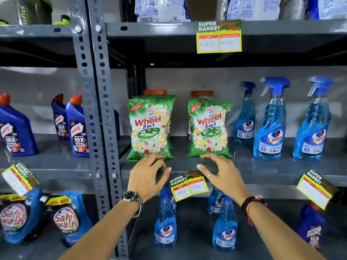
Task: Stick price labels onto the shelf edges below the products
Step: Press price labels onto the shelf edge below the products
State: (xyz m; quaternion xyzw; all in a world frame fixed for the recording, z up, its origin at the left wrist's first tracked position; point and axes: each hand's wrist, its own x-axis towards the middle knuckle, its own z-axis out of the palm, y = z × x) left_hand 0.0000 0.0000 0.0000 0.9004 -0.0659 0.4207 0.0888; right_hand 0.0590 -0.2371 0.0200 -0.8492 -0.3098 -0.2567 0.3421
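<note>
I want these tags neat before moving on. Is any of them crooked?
Yes. The label under the Wheel packs tilts up to the right, and the far-left label and far-right label slant steeply. The top-shelf label hangs nearly straight.

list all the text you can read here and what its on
"SUPER MARKET", "Rs 600", "Rs 300": top price label
"SUPER MARKET", "85", "43": label between the hands
"Active Wheel 2in1", "New & Improved": green detergent packs
"Colin", "5X": blue spray bottles
"HARPIC", "10X TOTAL CLEAN": blue toilet cleaner bottles
"Safewash MATIC": blue pouches
Side labels' prices, top-shelf bags: too blurred to read
</note>
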